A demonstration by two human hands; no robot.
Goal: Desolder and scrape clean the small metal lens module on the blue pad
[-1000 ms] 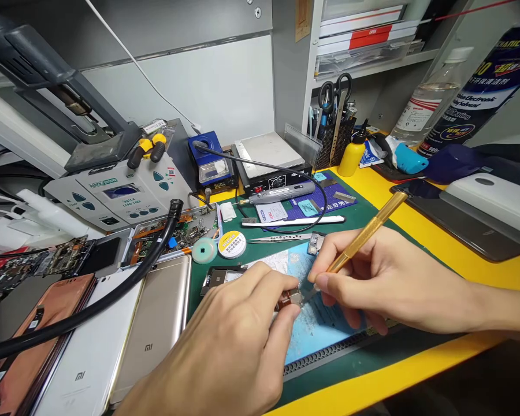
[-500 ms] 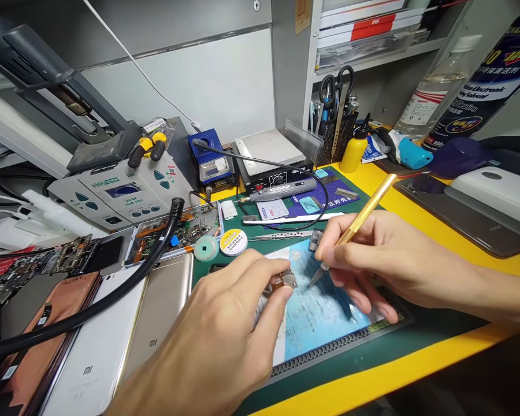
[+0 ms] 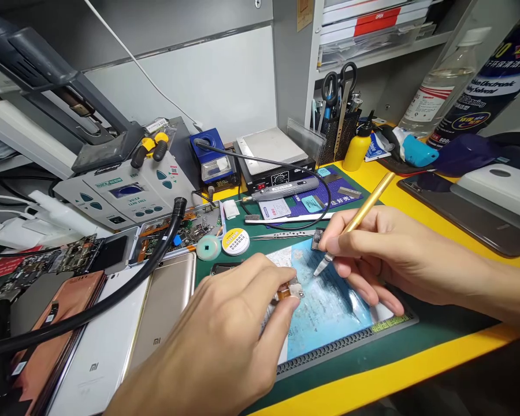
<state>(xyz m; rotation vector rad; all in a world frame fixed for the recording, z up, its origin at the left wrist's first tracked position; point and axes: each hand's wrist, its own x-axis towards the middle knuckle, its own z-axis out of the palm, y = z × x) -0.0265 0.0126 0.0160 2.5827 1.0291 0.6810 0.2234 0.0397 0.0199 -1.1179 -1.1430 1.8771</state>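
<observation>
My left hand pinches a small silvery metal part with an orange flex cable between thumb and fingers, just over a blue-printed sheet. My right hand grips a gold-handled craft knife like a pen. Its flat blade points down and left over the sheet, a short gap from the metal part. Beside the right fingertips is a small dark square piece, partly covered by them. The rest of the part in my left hand is hidden by the fingers.
Tweezers, a white toothbrush-like brush and a round tin lie beyond the sheet. Several phones, including a gold one, lie at left under a thick black hose. A yellow bottle stands behind.
The metal part in my left hand has shifted slightly right and nearer. The knife's blade tip has risen a little, away from it. Both hands keep their grips; the whole view has shifted slightly.
</observation>
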